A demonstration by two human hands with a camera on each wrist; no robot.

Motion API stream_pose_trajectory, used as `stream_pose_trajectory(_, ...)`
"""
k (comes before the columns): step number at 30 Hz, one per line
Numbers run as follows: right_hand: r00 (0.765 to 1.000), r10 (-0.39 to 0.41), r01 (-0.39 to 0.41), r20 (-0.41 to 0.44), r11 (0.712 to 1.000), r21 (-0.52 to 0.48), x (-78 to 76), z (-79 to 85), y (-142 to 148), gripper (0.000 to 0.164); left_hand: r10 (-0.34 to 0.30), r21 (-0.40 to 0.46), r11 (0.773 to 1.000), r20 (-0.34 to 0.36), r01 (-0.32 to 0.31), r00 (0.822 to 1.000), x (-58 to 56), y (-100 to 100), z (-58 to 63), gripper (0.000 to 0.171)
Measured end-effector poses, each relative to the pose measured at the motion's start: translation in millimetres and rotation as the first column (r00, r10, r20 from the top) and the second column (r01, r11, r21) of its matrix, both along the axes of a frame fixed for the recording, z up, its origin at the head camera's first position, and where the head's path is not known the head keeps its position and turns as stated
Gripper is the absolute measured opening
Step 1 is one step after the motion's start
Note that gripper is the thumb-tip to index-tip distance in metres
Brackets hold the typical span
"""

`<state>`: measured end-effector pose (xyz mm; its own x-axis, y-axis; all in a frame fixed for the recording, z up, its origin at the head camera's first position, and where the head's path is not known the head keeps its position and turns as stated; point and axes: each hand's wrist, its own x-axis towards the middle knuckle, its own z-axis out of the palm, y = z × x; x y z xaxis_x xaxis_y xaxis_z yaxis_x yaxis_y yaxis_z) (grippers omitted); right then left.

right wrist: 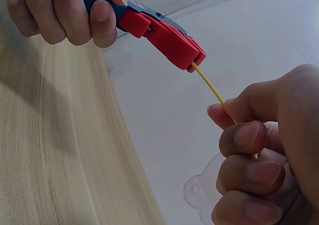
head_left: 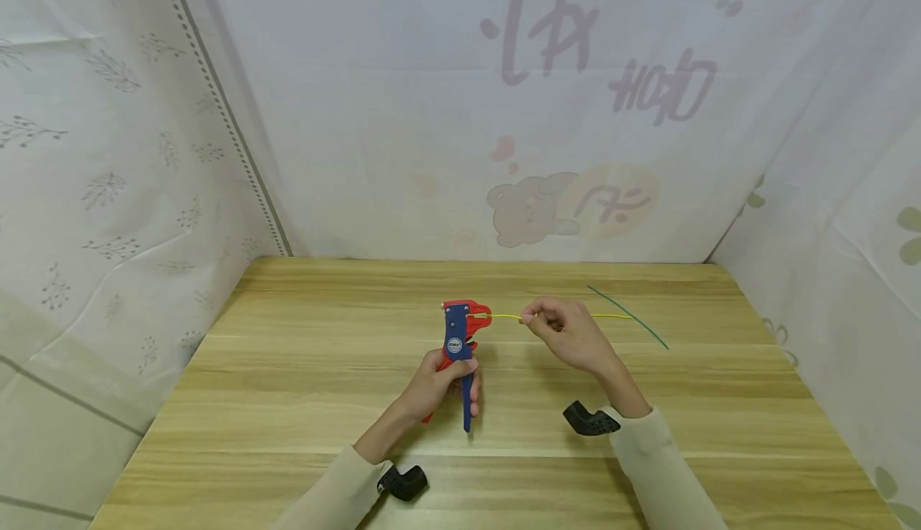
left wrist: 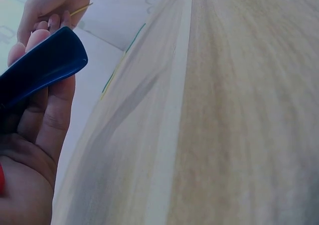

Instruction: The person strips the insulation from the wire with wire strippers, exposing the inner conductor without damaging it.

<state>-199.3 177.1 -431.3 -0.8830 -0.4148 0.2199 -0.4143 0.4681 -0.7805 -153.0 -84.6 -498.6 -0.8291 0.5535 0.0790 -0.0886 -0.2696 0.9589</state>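
Note:
My left hand [head_left: 440, 384] grips a wire stripper [head_left: 455, 344] with blue and red handles, held upright with its red nose toward the right. In the left wrist view a blue handle [left wrist: 47, 58] lies across the curled fingers. A thin yellow wire [head_left: 506, 316] runs from the nose to my right hand [head_left: 572, 334], which pinches it between thumb and forefinger. The right wrist view shows the wire [right wrist: 209, 83] entering the red jaws; its end inside them is hidden.
A green wire [head_left: 629, 318] lies slantwise on the wooden table [head_left: 302, 370] at the right. A yellow length [head_left: 612, 316] reaches toward it from behind the right hand; whether it belongs to the held wire I cannot tell. Printed cloth [head_left: 388, 114] hangs behind the table.

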Motion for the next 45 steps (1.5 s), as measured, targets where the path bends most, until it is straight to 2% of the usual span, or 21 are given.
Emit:
stream_pose_trajectory(20, 1.000, 0.014, -0.014, 0.000, 1.000, -0.015, 0.0, -1.1, 0.2, 0.013, 0.003, -0.002, 1.000, -0.020, -0.003, 1.000, 1.8, 1.6, 2.0, 0.043)
stream_pose_trajectory(36, 1.000, 0.025, -0.025, 0.000, 0.999, -0.027, 0.6, -1.7, -1.8, 0.010, 0.090, -0.096, 0.991, -0.007, -0.090, 0.996, 6.4, 3.4, 4.8, 0.033)
stream_pose_trajectory(45, 1.000, 0.021, -0.021, 0.005, 1.000, -0.016, -0.5, -1.6, 1.1, 0.012, 0.084, -0.088, 0.993, -0.006, -0.084, 0.996, 6.1, 4.7, 5.9, 0.029)
